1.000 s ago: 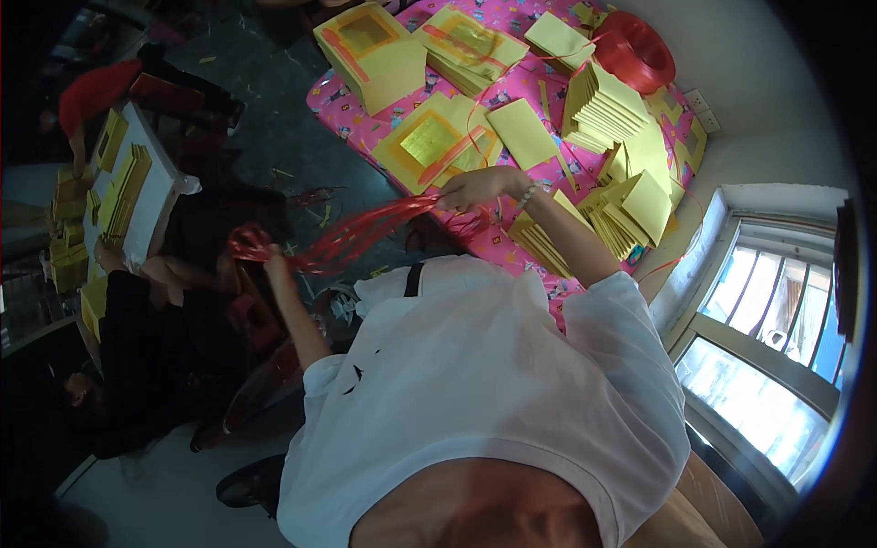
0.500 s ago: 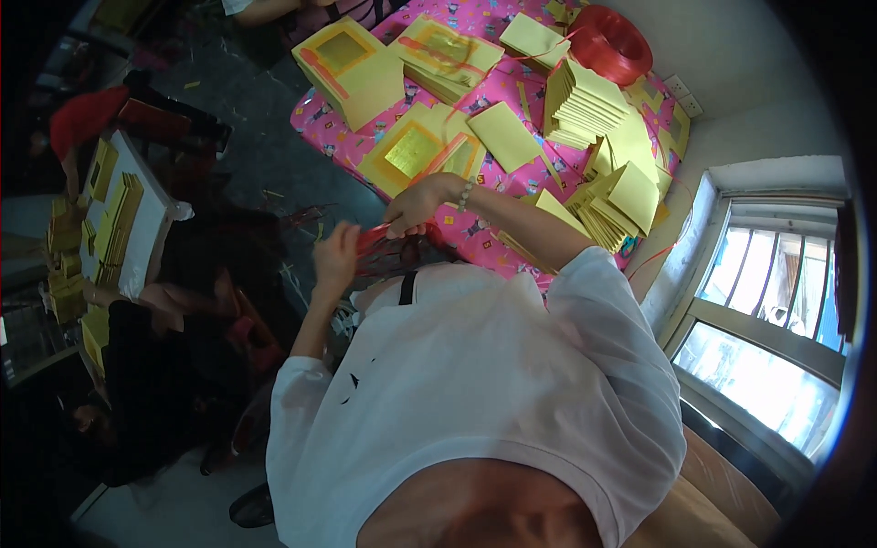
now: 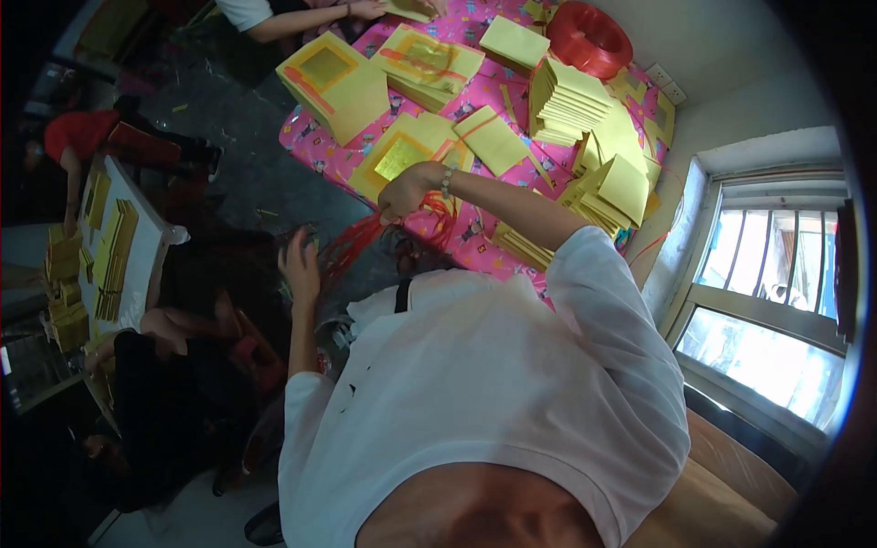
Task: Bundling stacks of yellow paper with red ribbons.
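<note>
your right hand (image 3: 407,194) is clenched around a bundle of red strands (image 3: 351,245) at the near edge of the pink-covered table (image 3: 320,157). some strands fall left of your fist over that edge, toward the floor; others lie right of it against the cloth. your left hand (image 3: 300,267) is released, fingers spread, out past the edge and just beside the hanging strands; whether it touches any, you cannot tell from here.

a yellow sheet with a gold panel (image 3: 395,163) lies at the near edge, partly behind your right hand. to its right, pink cloth shows along the edge as far as a low yellow stack (image 3: 521,245). a folded yellow piece with an orange frame (image 3: 358,108) sits near the left corner, close to the edge. the right side is crowded: a fanned yellow stack (image 3: 568,102), folded yellow pieces (image 3: 614,190) near the wall, and a red coil (image 3: 589,41) toward the far right corner. at the far left edge, a co-worker's hand (image 3: 368,9) is over the table. dark floor (image 3: 239,110) opens between the left corner and a white table (image 3: 137,215), giving your left side room.
</note>
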The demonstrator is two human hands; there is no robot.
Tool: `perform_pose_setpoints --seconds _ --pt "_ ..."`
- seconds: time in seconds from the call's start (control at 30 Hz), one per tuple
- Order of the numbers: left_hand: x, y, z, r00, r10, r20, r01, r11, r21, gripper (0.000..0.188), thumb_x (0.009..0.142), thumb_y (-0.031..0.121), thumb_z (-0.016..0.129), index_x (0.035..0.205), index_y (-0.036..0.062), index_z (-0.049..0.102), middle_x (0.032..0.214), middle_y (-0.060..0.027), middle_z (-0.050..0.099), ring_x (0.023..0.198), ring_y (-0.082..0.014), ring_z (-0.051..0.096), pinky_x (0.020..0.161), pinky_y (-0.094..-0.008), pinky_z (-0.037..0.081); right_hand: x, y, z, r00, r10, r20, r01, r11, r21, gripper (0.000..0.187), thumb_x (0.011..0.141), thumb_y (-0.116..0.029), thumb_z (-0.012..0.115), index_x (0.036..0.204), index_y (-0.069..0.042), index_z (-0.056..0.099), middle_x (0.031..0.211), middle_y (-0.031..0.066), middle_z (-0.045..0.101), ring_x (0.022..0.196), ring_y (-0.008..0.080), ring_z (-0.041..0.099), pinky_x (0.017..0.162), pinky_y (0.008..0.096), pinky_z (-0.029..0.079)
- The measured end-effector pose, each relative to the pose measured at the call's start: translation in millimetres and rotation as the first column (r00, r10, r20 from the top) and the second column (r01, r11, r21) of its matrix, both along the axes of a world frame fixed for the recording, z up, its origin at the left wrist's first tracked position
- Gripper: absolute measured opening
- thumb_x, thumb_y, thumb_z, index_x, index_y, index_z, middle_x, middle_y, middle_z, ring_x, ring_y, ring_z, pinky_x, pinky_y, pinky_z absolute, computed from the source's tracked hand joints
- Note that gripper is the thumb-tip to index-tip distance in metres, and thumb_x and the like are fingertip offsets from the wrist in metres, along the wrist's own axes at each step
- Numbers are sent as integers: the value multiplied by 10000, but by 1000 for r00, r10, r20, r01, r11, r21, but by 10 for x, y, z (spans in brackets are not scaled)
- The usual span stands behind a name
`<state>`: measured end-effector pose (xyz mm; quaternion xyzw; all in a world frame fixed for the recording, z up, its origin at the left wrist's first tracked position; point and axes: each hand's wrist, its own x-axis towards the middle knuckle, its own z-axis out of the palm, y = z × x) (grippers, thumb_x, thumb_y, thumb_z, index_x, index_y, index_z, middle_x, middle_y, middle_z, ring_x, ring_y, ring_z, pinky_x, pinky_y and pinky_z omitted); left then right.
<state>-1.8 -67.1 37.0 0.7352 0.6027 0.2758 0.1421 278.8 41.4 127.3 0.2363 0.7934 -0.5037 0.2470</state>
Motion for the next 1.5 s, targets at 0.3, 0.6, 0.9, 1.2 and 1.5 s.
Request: perform_pose_setpoints --seconds 0.3,0.6,0.9,1.2,1.5 --pt "1086 321 639 896 -444 7 428 860 -278 274 802 136 528 1030 29 418 656 -216 557 611 -407 552 532 -500 409 23 46 245 998 -26 -50 17 986 -164 366 888 -338 432 850 14 523 725 30 504 630 135 464 582 275 397" --pt "62 -188 -116 943 -295 -156 243 927 -285 161 820 119 496 972 87 453 596 -181 552 570 -392 556 502 -489 418 695 177 -63 981 -192 -1 185 950 -253 369 880 -360 471 804 -4 529 673 -1 478 606 111 461 574 255 414" --pt "874 255 648 868 -482 -119 478 876 -66 546 776 252 588 1209 16 354 1173 -195 426 1090 -339 403 948 -448 267 513 148 -210 993 -119 -1 119 992 -51 289 879 -267 425 824 -3 528 665 9 471 578 118 433 543 258 381" --pt "1425 379 577 892 -444 -83 383 840 -383 234 801 120 499 998 22 416 695 -217 552 680 -408 544 601 -502 412 508 96 10 997 -82 -10 82 997 7 304 870 -281 445 884 6 542 696 24 506 616 128 466 576 282 407" --pt "239 -31 -211 958 -275 -85 225 899 -376 130 813 102 478 936 64 459 647 -189 567 618 -420 545 546 -502 415 1179 275 52 942 -294 162 301 954 -18 305 859 -296 460 893 -9 559 738 34 538 610 148 467 578 304 410"
